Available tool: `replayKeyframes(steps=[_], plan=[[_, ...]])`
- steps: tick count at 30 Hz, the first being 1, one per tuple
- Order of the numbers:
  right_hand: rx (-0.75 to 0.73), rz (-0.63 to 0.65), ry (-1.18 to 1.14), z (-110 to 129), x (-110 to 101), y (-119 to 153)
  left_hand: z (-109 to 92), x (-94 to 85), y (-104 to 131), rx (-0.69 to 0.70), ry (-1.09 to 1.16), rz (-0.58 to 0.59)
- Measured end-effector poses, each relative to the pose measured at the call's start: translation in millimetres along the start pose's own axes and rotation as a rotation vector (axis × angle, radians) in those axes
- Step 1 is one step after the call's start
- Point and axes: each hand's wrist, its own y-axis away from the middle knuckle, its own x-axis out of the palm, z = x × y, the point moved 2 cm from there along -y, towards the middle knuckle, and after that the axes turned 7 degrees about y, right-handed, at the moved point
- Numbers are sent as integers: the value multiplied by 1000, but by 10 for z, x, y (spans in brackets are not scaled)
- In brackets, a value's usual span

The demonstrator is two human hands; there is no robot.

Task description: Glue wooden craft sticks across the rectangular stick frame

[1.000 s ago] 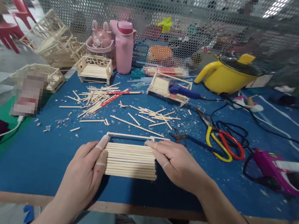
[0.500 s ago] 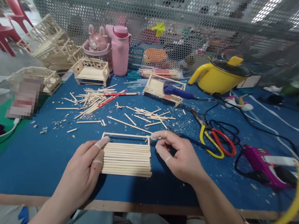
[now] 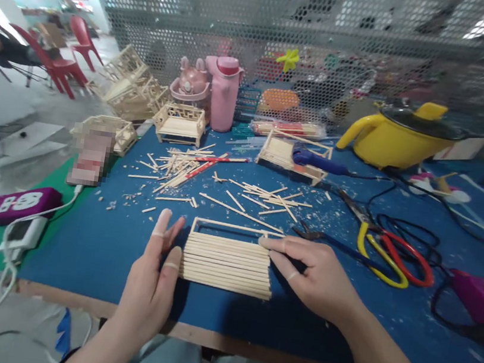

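Note:
A panel of pale wooden sticks (image 3: 227,263) lies on the blue table in front of me, its sticks side by side. At its far side a thin stick frame (image 3: 227,225) leaves a narrow gap. My right hand (image 3: 317,271) grips the far right corner of the frame between index finger and thumb. My left hand (image 3: 154,274) is beside the panel's left edge, fingers apart, with the thumb close against the edge; whether it touches I cannot tell. Pale finger covers are on several fingertips. Beyond lie loose sticks (image 3: 261,199) and dark-jawed pliers (image 3: 309,233).
Scissors (image 3: 383,249) with red and yellow handles lie to the right. A blue glue gun (image 3: 321,161) rests on a small stick model (image 3: 280,151). Farther back stand a pink bottle (image 3: 225,98) and a yellow pot (image 3: 398,140). Cables and a purple power strip (image 3: 480,299) are at right.
The view has swung left, so the table things sit farther right. My left hand has let go of the panel's left edge and spread its fingers. My right fingers have closed onto the frame's corner.

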Motion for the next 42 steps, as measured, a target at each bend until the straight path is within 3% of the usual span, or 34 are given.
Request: replayKeyframes(steps=[5, 11, 20, 22, 24, 28, 33, 39, 42], plan=[[-42, 15, 21, -32, 29, -5, -26, 23, 57, 75, 24, 11], [-4, 55, 44, -51, 26, 9, -64, 38, 44, 17, -5, 31], [77, 77, -20, -24, 35, -21, -49, 51, 76, -21, 55, -42], [83, 78, -33, -26, 35, -22, -111, 42, 57, 70, -69, -59], [83, 84, -51, -20, 33, -24, -226, 67, 25, 248, -286, -40], [97, 79, -90, 8, 25, -20, -446, 273, -26, 577, -641, 201], [141, 70, -143, 10, 11, 11, -495, 456, -53, 599, -781, 313], [385, -164, -258, -84, -81, 29, -473, 451, -52, 621, -813, 306], [311, -79, -204, -61, -69, 13, -467, 448, -53, 628, -817, 317]])
